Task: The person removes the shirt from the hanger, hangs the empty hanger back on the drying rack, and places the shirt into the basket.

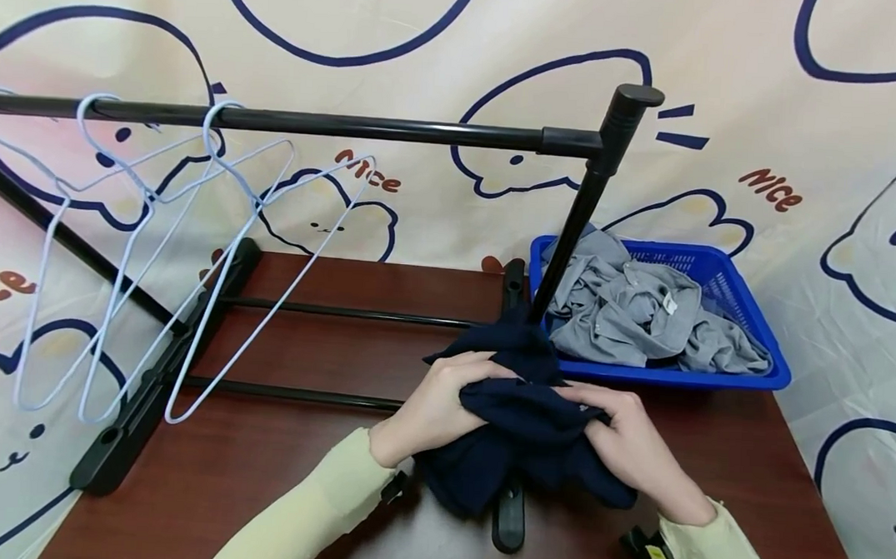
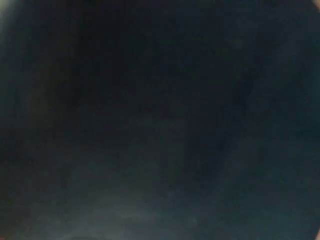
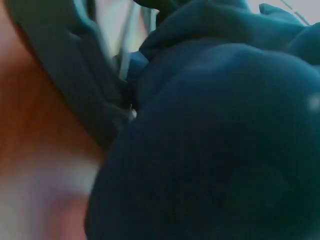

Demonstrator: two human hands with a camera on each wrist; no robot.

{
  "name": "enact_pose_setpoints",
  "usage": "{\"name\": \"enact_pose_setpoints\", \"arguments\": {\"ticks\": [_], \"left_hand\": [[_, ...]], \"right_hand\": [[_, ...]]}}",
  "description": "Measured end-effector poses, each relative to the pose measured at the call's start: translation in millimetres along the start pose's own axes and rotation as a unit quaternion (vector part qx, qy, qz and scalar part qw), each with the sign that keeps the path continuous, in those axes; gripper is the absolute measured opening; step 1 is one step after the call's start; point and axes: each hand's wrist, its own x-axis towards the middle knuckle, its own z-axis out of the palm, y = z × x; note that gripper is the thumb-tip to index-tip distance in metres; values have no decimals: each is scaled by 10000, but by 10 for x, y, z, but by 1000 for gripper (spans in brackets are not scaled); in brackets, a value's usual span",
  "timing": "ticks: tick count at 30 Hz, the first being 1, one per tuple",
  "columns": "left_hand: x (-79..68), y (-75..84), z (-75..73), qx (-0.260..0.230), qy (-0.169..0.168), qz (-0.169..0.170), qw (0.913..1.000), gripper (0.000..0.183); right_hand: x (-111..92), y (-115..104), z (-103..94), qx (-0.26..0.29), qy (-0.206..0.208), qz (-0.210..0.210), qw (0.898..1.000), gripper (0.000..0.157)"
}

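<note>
A bunched navy-blue garment [image 1: 524,433] is held between both hands above the table, in front of the clothes rack's right upright; its kind is hidden by the folds. My left hand [image 1: 443,400] grips its left side, thumb tucked into the cloth. On the other side my right hand [image 1: 632,442] pinches the fabric between thumb and fingers. In the right wrist view the navy garment [image 3: 215,145] fills most of the picture, beside the rack's black foot [image 3: 70,65]. Dark cloth [image 2: 200,125] covers nearly all of the left wrist view.
Three pale-blue hangers [image 1: 227,257] hang at the left of the black rack's top bar [image 1: 394,130]. Behind the right upright [image 1: 582,210], a blue basket [image 1: 778,373] holds crumpled grey clothes [image 1: 642,300]. Everything stands on a brown table [image 1: 282,464] before a printed curtain [image 1: 426,87].
</note>
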Motion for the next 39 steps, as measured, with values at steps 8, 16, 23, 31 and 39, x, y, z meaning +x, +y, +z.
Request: {"name": "enact_pose_setpoints", "arguments": {"ticks": [8, 16, 23, 31, 39], "left_hand": [[307, 216, 112, -476, 175, 320, 9982, 37], [712, 415, 285, -1194, 194, 749, 9898, 46], [1291, 502, 321, -1410, 164, 1065, 9841, 51], [1867, 474, 428, -980, 81, 174, 9950, 60], [2085, 136, 652, 593, 339, -589, 9959, 69]], "right_hand": [[-74, -234, -421, -361, 978, -470, 9934, 48], [-182, -345, -851, -360, 2007, -1189, 9717, 42], [-73, -433, -1158, -276, 3342, -1186, 9346, 26], [227, -306, -1470, -1010, 4325, -438, 8949, 20], [547, 223, -1499, -1164, 4810, 44, 8690, 23]]}}
